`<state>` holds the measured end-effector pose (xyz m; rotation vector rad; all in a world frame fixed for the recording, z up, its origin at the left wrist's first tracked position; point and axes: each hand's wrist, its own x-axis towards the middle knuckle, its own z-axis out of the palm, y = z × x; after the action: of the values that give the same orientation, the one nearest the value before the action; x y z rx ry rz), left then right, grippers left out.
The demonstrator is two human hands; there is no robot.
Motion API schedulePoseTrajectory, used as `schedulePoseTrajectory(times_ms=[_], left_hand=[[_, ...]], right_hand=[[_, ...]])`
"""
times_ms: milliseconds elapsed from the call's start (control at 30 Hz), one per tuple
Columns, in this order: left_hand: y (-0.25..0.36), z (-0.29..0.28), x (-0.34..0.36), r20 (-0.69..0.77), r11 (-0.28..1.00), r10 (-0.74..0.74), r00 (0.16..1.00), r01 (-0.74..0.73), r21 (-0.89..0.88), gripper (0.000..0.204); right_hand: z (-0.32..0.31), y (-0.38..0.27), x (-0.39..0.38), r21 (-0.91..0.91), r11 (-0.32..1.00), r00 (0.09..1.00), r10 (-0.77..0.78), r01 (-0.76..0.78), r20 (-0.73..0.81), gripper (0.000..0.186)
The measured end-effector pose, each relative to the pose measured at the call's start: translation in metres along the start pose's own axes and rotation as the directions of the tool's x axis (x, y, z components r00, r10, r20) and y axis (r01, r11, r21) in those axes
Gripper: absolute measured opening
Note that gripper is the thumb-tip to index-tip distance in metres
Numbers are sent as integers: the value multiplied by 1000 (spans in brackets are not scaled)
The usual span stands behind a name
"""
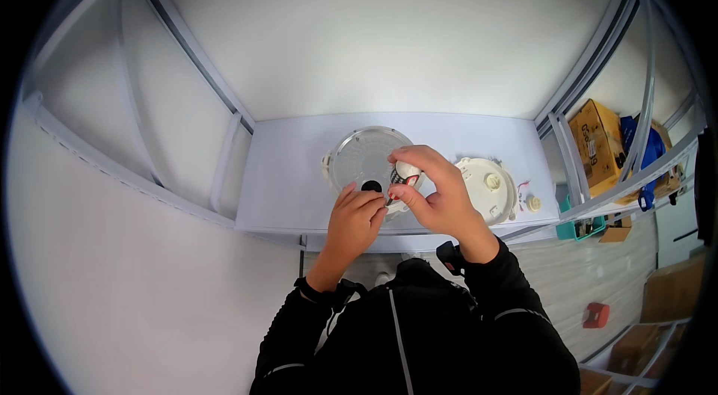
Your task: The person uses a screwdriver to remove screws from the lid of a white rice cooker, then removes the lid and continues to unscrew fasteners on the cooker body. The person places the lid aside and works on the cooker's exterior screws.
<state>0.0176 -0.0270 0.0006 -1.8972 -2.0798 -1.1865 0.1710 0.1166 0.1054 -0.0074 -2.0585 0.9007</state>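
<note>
A round silver appliance base (364, 155) with a dark hole near its middle lies on the white table (292, 171). Above its near right edge my right hand (437, 197) pinches a small white part (407, 171) with dark and red wires hanging from it. My left hand (356, 219) meets it from below, fingertips touching the wires at the same spot. A round white lid-like piece (486, 184) lies just right of my right hand, with a small round knob (533, 204) beside it.
White booth walls and metal frame bars enclose the table on the left, back and right. Beyond the right frame are a yellow-brown cardboard box (595, 142), a blue bag (652, 148), a teal bin (580, 229), brown boxes and a small red object (596, 314) on the floor.
</note>
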Motion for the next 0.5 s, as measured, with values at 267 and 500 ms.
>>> schedulePoseTrajectory(times_ms=[267, 500], left_hand=[[-2, 3, 3, -1, 997, -53, 999, 53, -63, 15], [-1, 3, 4, 1, 994, -90, 996, 90, -69, 13]], right_hand=[[0, 5, -3, 6, 1000, 998, -14, 15, -62, 47], [2, 6, -4, 20, 1000, 998, -7, 8, -57, 48]])
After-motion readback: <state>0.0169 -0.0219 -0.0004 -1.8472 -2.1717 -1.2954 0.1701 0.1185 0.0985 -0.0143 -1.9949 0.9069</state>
